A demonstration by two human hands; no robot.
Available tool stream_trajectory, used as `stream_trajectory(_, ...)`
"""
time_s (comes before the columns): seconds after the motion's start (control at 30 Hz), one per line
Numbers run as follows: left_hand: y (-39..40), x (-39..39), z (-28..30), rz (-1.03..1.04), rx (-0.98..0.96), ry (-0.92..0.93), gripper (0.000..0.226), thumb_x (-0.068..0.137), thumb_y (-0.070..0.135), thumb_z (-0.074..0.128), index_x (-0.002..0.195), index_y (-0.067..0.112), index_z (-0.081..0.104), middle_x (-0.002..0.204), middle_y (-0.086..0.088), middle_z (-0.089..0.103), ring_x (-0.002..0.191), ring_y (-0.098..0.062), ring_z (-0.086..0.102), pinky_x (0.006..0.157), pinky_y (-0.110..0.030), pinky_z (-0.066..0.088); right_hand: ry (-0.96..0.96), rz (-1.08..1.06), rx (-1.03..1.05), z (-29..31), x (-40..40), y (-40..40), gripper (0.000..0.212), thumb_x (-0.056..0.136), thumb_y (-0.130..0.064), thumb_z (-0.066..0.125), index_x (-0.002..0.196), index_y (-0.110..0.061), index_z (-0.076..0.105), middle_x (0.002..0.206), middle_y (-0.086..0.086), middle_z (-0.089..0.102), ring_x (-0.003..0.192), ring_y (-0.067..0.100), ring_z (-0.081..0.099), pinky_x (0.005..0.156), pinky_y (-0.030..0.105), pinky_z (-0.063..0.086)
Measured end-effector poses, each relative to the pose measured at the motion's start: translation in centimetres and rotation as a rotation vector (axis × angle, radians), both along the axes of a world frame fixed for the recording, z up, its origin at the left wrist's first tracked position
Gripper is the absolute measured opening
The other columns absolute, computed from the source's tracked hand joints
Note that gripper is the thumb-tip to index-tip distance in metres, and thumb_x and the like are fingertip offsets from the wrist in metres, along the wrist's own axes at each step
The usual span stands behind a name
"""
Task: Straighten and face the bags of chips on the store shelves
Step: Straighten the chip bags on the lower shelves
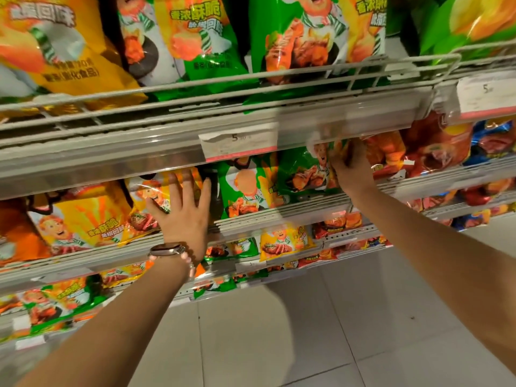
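Wire-fronted shelves (195, 113) run across the view in tiers, at least four counted from the top, all packed with bags of chips above a pale tiled floor (279, 344). On the top tier four large bags show: one yellow bag (64, 51) at the left, then three green-and-yellow ones. Two price tags hang on the rail below it, one in the middle (240, 142) and one at the far right (485, 94). On the second tier stand a yellow bag (83, 216) at the left, another yellow bag (152, 192) beside it, two green bags (245, 185) in the middle, and red and blue bags further right. The left hand (181, 210), with a watch and bead bracelet (173, 251) on its wrist, lies flat with straight fingers against the second yellow bag. The right hand (351, 166) is blurred; its fingers curl round the top edge of the right-hand green bag (304, 169), just under the rail.
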State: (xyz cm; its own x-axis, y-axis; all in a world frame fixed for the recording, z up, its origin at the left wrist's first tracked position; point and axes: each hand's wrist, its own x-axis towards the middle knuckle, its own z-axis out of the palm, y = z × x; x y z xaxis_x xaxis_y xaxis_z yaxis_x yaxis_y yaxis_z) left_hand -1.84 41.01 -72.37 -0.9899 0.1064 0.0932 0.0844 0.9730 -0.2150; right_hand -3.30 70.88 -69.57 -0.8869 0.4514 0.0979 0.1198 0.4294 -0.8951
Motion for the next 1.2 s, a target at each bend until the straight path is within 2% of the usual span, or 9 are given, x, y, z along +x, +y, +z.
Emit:
stream_trajectory(0.13,-0.2,0.0,-0.2,-0.032,-0.005,0.019,0.102,0.080,0.011,0.070,0.152,0.028,0.000,0.156,-0.015,0.006,0.145,-0.035,0.001,0.106,-0.070,0.015,0.074,-0.028,0.098,-1.3,0.8,-1.1,0.051,0.099,-0.019,0.046,0.145,-0.005,0.028,0.137,0.017,0.045,0.127,0.031,0.044,0.105,0.040,0.038)
stream_trajectory(0.27,-0.4,0.1,-0.8,-0.050,-0.011,0.069,0.098,0.083,0.011,0.066,0.151,0.030,-0.002,0.158,-0.014,-0.003,0.145,-0.035,-0.005,0.108,-0.068,0.012,0.256,-0.075,0.325,-3.1,2.4,-3.9,0.055,0.097,-0.028,0.040,0.143,0.000,0.032,0.142,0.029,0.032,0.127,0.041,0.037,0.102,0.040,0.034)
stream_trajectory(0.4,-0.7,0.4,-1.1,-0.082,-0.041,0.124,0.100,0.085,0.027,0.068,0.150,0.032,-0.008,0.158,-0.015,-0.014,0.145,-0.038,-0.012,0.109,-0.066,0.014,0.343,-0.056,0.517,-4.8,3.3,-5.4,0.061,0.093,-0.041,0.049,0.143,-0.008,0.039,0.152,0.029,0.019,0.143,0.041,0.018,0.112,0.048,0.024)
stream_trajectory(0.5,-1.0,0.6,-1.6,-0.138,-0.066,0.221,0.095,0.088,0.016,0.062,0.150,0.035,-0.008,0.157,-0.015,-0.017,0.143,-0.040,-0.016,0.109,-0.069,0.010,0.386,-0.111,0.647,-6.0,3.0,-5.5,0.063,0.090,-0.048,0.052,0.144,-0.020,0.037,0.154,0.021,0.023,0.145,0.034,0.017,0.113,0.051,0.024)
stream_trajectory(0.57,-1.3,1.1,-2.6,-0.196,-0.067,0.289,0.092,0.086,0.007,0.059,0.151,0.036,0.000,0.158,-0.014,-0.014,0.143,-0.040,-0.017,0.109,-0.070,0.004,0.375,-0.105,0.660,-6.6,2.7,-5.4,0.066,0.090,-0.054,0.044,0.147,-0.027,0.027,0.157,0.013,0.017,0.147,0.028,0.010,0.114,0.049,0.015)
stream_trajectory(0.67,-1.8,2.1,-4.7,-0.311,-0.025,0.351,0.085,0.086,0.017,0.067,0.151,0.033,0.015,0.160,-0.012,0.007,0.146,-0.035,-0.005,0.109,-0.066,0.000,0.429,-0.114,0.672,-7.3,2.4,-5.4,0.068,0.090,-0.059,0.036,0.149,-0.028,0.022,0.159,0.011,0.014,0.147,0.026,0.006,0.115,0.047,0.012)
stream_trajectory(0.87,-1.7,1.9,-7.0,-0.391,0.162,0.521,0.073,0.078,0.027,0.078,0.142,0.023,0.042,0.148,-0.013,0.038,0.145,-0.032,0.018,0.112,-0.058,-0.001,0.607,-0.192,0.606,-8.8,1.9,-5.1,0.068,0.089,-0.054,0.052,0.133,-0.003,0.043,0.154,0.017,0.022,0.144,0.030,0.017,0.113,0.047,0.022)
stream_trajectory(1.03,-1.8,1.3,-7.6,-0.407,0.154,0.565,0.072,0.081,0.028,0.074,0.142,0.024,0.036,0.148,-0.006,0.036,0.146,-0.026,0.010,0.112,-0.056,-0.003,0.668,-0.197,0.658,-9.3,1.8,-4.9,0.058,0.090,-0.054,0.049,0.128,-0.011,0.047,0.144,0.014,0.035,0.137,0.029,0.029,0.111,0.046,0.024)
stream_trajectory(1.2,-1.6,1.5,-7.2,-0.362,0.128,0.551,0.069,0.086,0.023,0.069,0.144,0.028,0.031,0.152,-0.005,0.031,0.147,-0.026,0.005,0.113,-0.056,-0.005,0.532,-0.112,0.724,-10.7,3.5,-5.2,0.059,0.098,-0.046,0.041,0.150,-0.022,0.025,0.159,0.010,0.010,0.147,0.026,0.003,0.118,0.044,0.003)
